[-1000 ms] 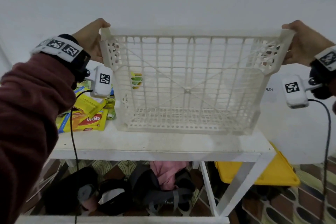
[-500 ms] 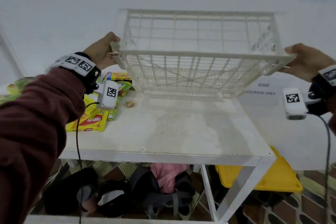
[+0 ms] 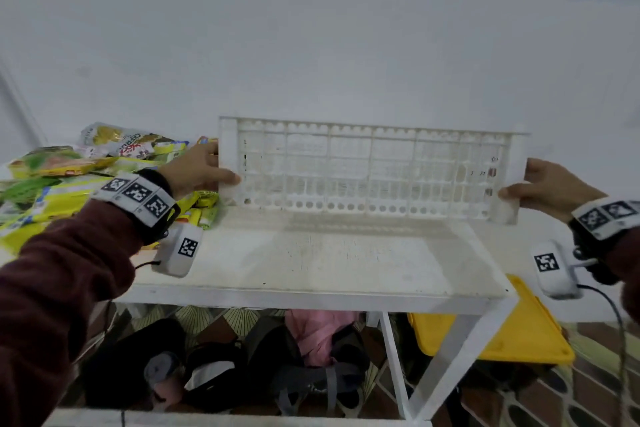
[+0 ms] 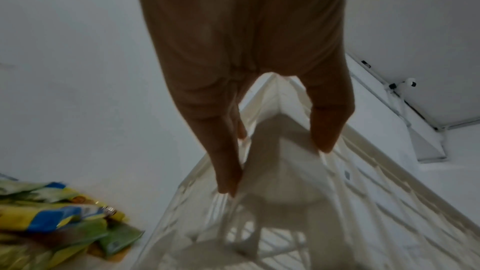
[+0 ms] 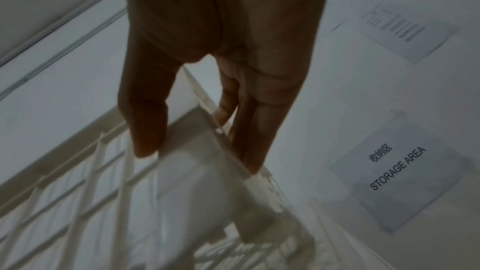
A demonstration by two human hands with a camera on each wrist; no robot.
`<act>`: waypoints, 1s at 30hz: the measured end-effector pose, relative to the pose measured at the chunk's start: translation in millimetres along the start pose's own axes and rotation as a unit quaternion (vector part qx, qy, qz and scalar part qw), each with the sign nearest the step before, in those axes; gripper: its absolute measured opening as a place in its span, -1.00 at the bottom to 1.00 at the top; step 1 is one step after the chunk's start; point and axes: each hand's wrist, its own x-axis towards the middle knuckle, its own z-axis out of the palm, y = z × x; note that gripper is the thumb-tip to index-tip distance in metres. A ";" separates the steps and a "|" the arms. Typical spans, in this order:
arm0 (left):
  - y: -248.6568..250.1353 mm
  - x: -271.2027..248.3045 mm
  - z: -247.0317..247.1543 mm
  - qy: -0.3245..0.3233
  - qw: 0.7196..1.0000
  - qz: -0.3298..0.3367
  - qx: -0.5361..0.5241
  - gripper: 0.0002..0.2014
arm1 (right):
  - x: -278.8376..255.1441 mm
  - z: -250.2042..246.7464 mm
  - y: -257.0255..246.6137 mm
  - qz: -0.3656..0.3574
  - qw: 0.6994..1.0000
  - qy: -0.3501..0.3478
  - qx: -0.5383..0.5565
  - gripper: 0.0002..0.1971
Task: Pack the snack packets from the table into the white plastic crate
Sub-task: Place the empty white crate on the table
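The white plastic crate point(image 3: 372, 172) stands upright at the back of the white table point(image 3: 311, 270), its long lattice side facing me. My left hand point(image 3: 204, 166) pinches its near left corner, thumb on the front face and fingers behind. The left wrist view shows that corner of the crate point(image 4: 283, 171) between thumb and fingers. My right hand point(image 3: 540, 187) pinches the near right corner in the same way, which the right wrist view shows on the crate point(image 5: 202, 182). A heap of yellow and green snack packets point(image 3: 69, 177) lies on the table to the left.
Under the table lie dark bags point(image 3: 214, 367), a pink cloth point(image 3: 318, 326) and a yellow lid point(image 3: 519, 336). A paper sign reading STORAGE AREA point(image 5: 394, 171) lies on the surface right of the crate. A white wall rises right behind the crate.
The crate has swung from tilted with its bottom towards me to upright, and has come down towards the back of the table. Both hands kept hold of its corners and dropped with it.
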 end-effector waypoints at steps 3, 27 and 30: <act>-15.6 -9.1 10.5 0.019 1.000 0.003 -0.008 -0.40 | -7.5 8.4 6.0 0.003 0.994 -0.026 -0.103 0.05; -80.6 -33.9 41.2 0.045 0.988 -0.020 0.146 -0.02 | -37.2 40.3 51.8 0.010 0.968 -0.076 -0.240 -0.42; -80.2 -35.6 41.4 0.040 0.987 -0.031 0.153 -0.05 | -43.1 37.5 46.4 0.042 0.955 -0.128 -0.263 -0.11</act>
